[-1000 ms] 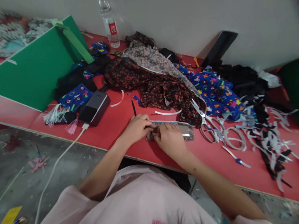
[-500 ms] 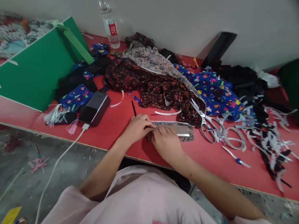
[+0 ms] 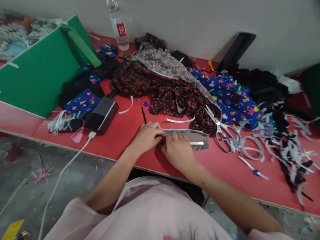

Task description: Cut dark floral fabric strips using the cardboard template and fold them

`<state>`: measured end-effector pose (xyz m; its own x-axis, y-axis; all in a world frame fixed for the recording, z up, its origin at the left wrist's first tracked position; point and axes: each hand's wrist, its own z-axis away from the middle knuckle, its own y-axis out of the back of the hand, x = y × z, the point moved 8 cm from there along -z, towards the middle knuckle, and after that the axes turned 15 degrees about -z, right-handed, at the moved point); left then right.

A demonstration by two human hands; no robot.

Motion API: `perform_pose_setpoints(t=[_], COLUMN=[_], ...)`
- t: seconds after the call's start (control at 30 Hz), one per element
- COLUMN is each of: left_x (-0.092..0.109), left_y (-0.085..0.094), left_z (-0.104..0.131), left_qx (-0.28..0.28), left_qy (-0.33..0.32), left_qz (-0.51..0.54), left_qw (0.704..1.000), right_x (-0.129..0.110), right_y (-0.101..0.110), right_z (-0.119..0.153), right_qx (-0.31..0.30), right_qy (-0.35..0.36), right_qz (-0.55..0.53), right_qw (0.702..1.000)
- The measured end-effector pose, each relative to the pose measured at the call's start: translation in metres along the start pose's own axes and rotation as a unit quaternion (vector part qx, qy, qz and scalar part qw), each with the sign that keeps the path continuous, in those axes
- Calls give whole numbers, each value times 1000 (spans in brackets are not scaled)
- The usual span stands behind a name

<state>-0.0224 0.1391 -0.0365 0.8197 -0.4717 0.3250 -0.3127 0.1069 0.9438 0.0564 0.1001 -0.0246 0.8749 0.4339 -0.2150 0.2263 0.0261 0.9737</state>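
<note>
A narrow piece of floral fabric [image 3: 204, 145] lies near the front edge of the red table [image 3: 137, 116], with a flat brownish strip [image 3: 195, 137] and a white strip [image 3: 196, 143] on it. My left hand [image 3: 151, 135] pinches the fabric's left end, its thumb and index finger together. Beside it, my right hand [image 3: 176, 148] presses on the fabric and strip with its fingers bent close together; its thumb is near the left fingertips. Right of the fabric, silver scissors [image 3: 219, 127] point up-left, their tips on the dark floral cloth [image 3: 168, 92].
A power bank [image 3: 101, 114] with a white cable sits at the left, near blue patterned cloth [image 3: 82, 103]. Behind stands a water bottle [image 3: 120, 29]. At the right are tape [image 3: 251, 148], fabric scraps [image 3: 292, 152] and a leaning black phone-like object [image 3: 236, 50]. Green boards [image 3: 36, 71] flank the table.
My right hand has shifted very slightly, its fingers a little more curled near my left fingertips. The whole view has moved slightly.
</note>
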Motion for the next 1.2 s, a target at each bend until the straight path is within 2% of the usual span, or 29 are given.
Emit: perform_pose_setpoints(t=[0.37,0.63,0.73,0.87,0.97,1.07,1.2], left_x=[0,0,-1,-1,-1,-2,-1], left_y=[1,0,0,-1,-2,-2,-2], left_z=[0,0,0,0,0,0,0], left_qx=[10,8,7,7,7,4,-4], left_qy=[2,8,8,1,1,2,2], left_qz=[22,23,22,22,26,27,18], left_qw=[1000,1000,1000,1000,1000,1000,1000], right_x=[30,40,53,86,121,165,225], right_y=[4,10,15,26,40,61,97], right_z=[10,18,23,38,60,95,155], right_qx=[40,54,68,96,123,165,198], right_qy=[-56,-66,-84,-121,-162,-231,-368], right_qz=[-58,-93,-95,-85,-60,-36,11], right_qw=[996,992,990,984,977,958,908])
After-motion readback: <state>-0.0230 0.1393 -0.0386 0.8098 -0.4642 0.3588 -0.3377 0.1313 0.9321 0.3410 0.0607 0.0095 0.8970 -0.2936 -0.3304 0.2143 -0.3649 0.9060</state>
